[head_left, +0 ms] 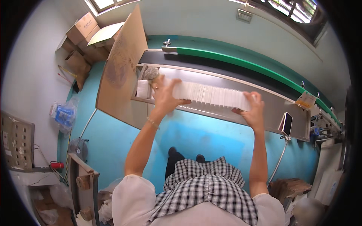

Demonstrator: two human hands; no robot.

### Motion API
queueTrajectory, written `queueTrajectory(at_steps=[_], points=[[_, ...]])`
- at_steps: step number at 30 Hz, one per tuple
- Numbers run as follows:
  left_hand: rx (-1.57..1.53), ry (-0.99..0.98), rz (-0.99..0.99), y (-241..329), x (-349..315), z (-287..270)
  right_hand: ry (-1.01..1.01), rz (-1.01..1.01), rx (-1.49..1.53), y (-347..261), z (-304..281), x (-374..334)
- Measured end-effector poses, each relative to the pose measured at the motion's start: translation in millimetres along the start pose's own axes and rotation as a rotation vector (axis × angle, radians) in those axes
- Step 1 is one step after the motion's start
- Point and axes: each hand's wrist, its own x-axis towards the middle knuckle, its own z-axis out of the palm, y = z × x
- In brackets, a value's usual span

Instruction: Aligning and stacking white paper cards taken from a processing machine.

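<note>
A long row of thin white pieces, packed face to face like cards or paper packets, stretches between my hands over a shallow metal-topped table. Whether they are paper or something else I cannot tell. My left hand grips the row's left end, slightly blurred, with thumb below and fingers above. At the right end my right hand presses inward, thumb underneath. Beside my left hand a separate white block lies in the corner of a light-framed tray. A rough greyish round thing sits just behind it.
A tall cardboard sheet stands at the table's left end. Behind runs a black conveyor belt with a green rail. A phone on a stand is near the front right. Cartons are stacked at back left; a fan stands lower left.
</note>
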Motion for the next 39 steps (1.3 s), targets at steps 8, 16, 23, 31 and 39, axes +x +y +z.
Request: queueTrajectory(at_steps=[8, 16, 23, 31, 39], points=[[-0.233, -0.138, 0.022, -97.2, 118.9, 104.2, -0.263, 0.310, 0.113, 112.9, 76.5, 62.2], [0.024, -0.036, -0.100, -77.7, 75.4, 120.5, -0.182, 0.616, 0.433, 129.5, 74.6, 13.2], [0.190, -0.026, -0.213, -70.9, 88.0, 110.9, 0.036, 0.382, 0.534, 101.3, 136.5, 35.2], [-0.290, -0.233, 0.516, 101.4, 171.4, 218.6, -0.107, 0.644, 0.641, 149.7, 113.5, 122.5], [-0.143, -0.920, 0.585, 179.9, 260.6, 255.4, -0.231, 0.734, 0.686, 185.2, 91.3, 126.1]])
